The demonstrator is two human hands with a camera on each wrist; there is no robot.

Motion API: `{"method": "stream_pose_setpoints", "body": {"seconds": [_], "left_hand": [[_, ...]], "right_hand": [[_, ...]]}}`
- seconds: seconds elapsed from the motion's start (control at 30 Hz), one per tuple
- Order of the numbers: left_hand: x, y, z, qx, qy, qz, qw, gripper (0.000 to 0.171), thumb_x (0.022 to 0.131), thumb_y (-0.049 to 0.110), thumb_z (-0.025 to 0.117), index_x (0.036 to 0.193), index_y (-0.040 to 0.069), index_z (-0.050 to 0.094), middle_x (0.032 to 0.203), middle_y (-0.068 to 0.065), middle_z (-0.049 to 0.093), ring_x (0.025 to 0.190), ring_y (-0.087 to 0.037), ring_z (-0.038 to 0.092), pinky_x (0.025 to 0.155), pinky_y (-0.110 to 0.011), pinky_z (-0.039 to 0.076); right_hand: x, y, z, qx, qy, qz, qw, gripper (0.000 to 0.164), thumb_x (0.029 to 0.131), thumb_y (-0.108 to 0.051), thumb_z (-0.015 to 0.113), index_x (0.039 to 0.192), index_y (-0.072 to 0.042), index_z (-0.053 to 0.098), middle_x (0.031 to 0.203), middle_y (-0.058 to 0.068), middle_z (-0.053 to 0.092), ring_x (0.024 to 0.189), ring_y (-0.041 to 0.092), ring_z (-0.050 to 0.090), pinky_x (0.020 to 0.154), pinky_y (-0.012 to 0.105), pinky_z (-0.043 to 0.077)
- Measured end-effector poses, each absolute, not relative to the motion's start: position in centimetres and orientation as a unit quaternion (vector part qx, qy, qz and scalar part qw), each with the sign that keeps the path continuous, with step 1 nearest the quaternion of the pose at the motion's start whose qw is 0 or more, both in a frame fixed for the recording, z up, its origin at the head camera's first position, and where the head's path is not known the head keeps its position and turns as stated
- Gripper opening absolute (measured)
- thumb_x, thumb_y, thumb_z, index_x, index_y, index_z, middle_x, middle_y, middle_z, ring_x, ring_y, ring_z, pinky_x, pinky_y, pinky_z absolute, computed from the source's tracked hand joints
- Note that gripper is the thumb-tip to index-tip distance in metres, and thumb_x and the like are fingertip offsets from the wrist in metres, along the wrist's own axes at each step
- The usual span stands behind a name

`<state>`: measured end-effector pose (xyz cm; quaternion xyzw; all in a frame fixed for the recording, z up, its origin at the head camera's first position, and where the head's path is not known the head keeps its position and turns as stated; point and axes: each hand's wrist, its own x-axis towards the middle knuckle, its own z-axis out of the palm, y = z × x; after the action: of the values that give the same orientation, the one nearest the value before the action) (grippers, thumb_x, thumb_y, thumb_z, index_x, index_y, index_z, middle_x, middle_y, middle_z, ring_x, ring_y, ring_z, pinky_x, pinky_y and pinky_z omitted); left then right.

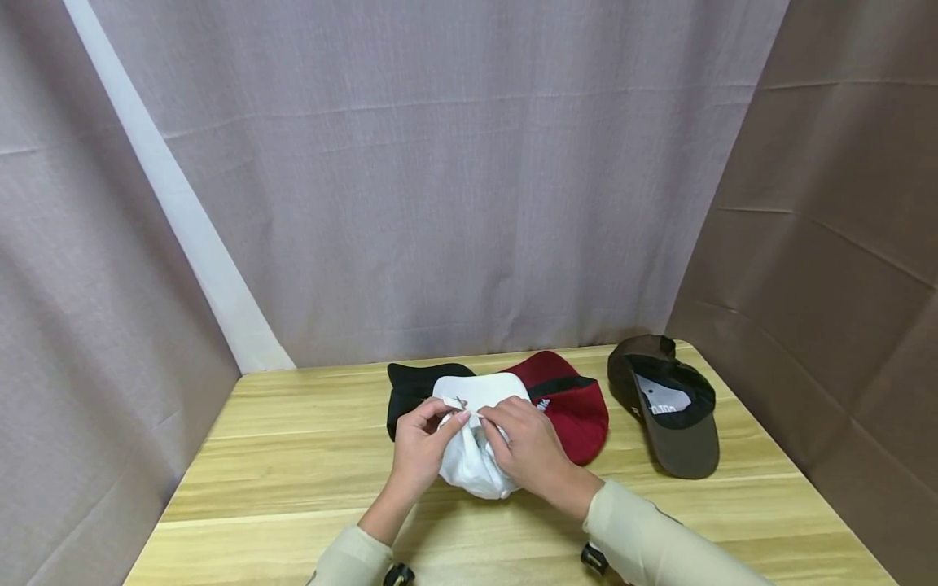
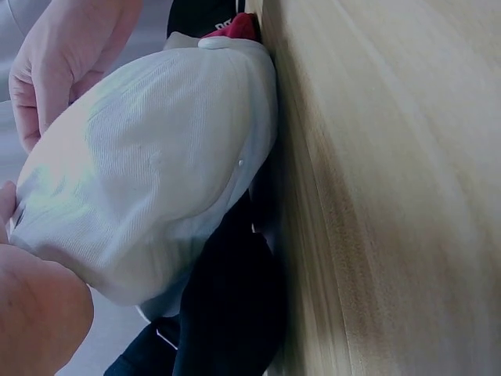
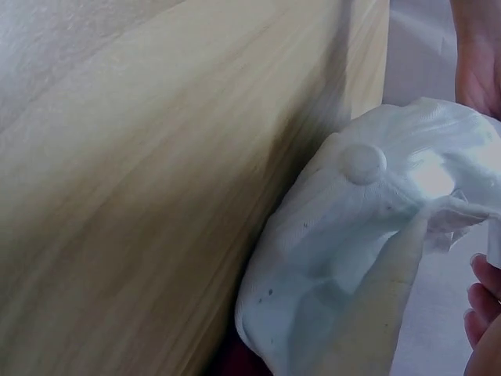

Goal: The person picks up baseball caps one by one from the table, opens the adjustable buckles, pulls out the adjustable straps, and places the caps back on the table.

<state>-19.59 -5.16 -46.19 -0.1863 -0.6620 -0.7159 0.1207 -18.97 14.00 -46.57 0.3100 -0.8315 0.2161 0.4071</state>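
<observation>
A white baseball cap is between my two hands near the middle of the table, its brim pointing away from me and its back strap upward. My left hand pinches the strap on the left side between thumb and fingers. On the other side, my right hand pinches the strap's other end, close to the left fingertips. The left wrist view shows the rounded crown from the side. In the right wrist view the top button and part of the back opening's edge show.
Behind the white cap lie a black cap on the left and a dark red cap on the right, both partly covered. Farther right, a brown cap lies with its inside showing. Grey curtains surround the wooden table.
</observation>
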Motion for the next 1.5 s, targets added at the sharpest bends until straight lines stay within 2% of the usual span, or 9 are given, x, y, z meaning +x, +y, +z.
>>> {"method": "stream_pose_setpoints", "body": {"seconds": [0.43, 0.63, 0.97, 1.5], "left_hand": [[-19.5, -5.1, -46.1, -0.187, -0.667, -0.712, 0.118, 0.006, 0.093, 0.004, 0.08, 0.098, 0.0, 0.079, 0.102, -0.023, 0.076, 0.094, -0.005, 0.07, 0.084, -0.018, 0.057], [-19.6, -5.1, -46.1, -0.183, -0.669, -0.711, 0.117, 0.006, 0.094, 0.005, 0.08, 0.098, 0.001, 0.079, 0.101, -0.023, 0.076, 0.094, -0.006, 0.07, 0.083, -0.018, 0.057], [-19.6, -4.8, -46.1, -0.186, -0.666, -0.714, 0.109, 0.006, 0.094, 0.003, 0.08, 0.098, -0.001, 0.079, 0.097, -0.017, 0.075, 0.092, -0.005, 0.069, 0.08, -0.018, 0.056], [-19.8, -5.1, -46.2, -0.19, -0.662, -0.716, 0.11, 0.008, 0.093, 0.005, 0.08, 0.099, -0.001, 0.079, 0.1, -0.025, 0.075, 0.092, -0.006, 0.07, 0.081, -0.019, 0.057]], "right_hand": [[-18.9, 14.1, -46.6, 0.316, -0.832, 0.213, 0.405, 0.012, 0.087, -0.009, 0.08, 0.099, -0.01, 0.081, 0.083, -0.001, 0.076, 0.083, 0.014, 0.069, 0.077, 0.032, 0.058], [-18.9, 13.9, -46.3, 0.313, -0.84, 0.219, 0.386, 0.01, 0.09, -0.013, 0.078, 0.1, -0.01, 0.08, 0.087, -0.002, 0.077, 0.088, 0.015, 0.07, 0.081, 0.034, 0.059], [-19.2, 13.3, -45.5, 0.322, -0.823, 0.238, 0.403, 0.014, 0.09, -0.01, 0.077, 0.104, -0.011, 0.08, 0.093, -0.001, 0.078, 0.092, 0.018, 0.071, 0.086, 0.037, 0.058], [-19.6, 13.0, -45.2, 0.327, -0.817, 0.233, 0.413, 0.009, 0.09, -0.01, 0.077, 0.098, -0.011, 0.081, 0.088, -0.002, 0.078, 0.088, 0.017, 0.071, 0.084, 0.035, 0.057]]}}
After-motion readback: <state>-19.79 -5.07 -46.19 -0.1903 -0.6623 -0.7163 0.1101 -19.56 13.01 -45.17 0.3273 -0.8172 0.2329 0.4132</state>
